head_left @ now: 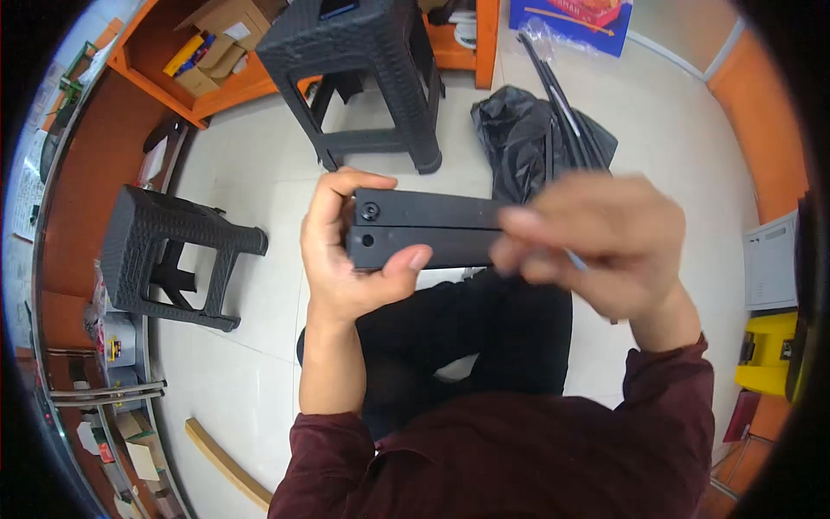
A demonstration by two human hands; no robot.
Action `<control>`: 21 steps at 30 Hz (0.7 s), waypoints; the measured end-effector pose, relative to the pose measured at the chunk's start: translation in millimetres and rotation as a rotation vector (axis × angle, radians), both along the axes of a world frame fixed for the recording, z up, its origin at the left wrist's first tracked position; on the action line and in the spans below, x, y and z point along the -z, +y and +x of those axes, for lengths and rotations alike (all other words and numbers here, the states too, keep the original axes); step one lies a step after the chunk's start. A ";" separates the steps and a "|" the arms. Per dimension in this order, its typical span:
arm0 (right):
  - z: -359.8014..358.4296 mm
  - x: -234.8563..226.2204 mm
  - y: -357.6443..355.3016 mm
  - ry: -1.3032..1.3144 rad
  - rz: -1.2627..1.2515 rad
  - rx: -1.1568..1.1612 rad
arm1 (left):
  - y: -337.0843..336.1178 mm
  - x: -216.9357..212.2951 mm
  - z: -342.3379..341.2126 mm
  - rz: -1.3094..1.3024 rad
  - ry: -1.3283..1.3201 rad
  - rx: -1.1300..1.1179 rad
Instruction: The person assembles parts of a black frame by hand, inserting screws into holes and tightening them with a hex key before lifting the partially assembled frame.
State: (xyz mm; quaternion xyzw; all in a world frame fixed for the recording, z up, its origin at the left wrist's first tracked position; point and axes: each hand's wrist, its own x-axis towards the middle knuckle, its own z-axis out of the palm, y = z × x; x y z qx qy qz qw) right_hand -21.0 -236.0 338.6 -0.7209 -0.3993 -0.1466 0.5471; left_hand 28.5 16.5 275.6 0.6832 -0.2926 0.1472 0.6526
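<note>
The two flat bars [428, 228] held together were matte black. The sleeves [493, 458] were dark maroon and the trousers [484, 333] black. Both stools [173, 255] were black with a woven texture. The floor [674, 130] was pale cream tile, the shelves [216, 91] orange, and the bag [519, 138] black.

1. a single view, worn on the head, looking steeply down past the chest to the floor [259, 381].
2. it sits close to the hands [346, 251], which fill the middle.
3. fisheye bending curves the room's edges.
</note>
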 end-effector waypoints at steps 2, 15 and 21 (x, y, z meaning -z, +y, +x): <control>26.1 -23.1 8.7 -0.181 -0.180 0.078 | -4.3 -4.7 -2.5 0.030 0.011 -0.009; 45.8 5.1 53.7 0.122 0.198 -0.102 | -9.9 -10.6 -12.2 -0.046 0.049 -0.016; 53.6 -6.8 56.4 -0.101 -0.021 -0.049 | 0.8 -10.1 -10.8 0.122 0.000 -0.019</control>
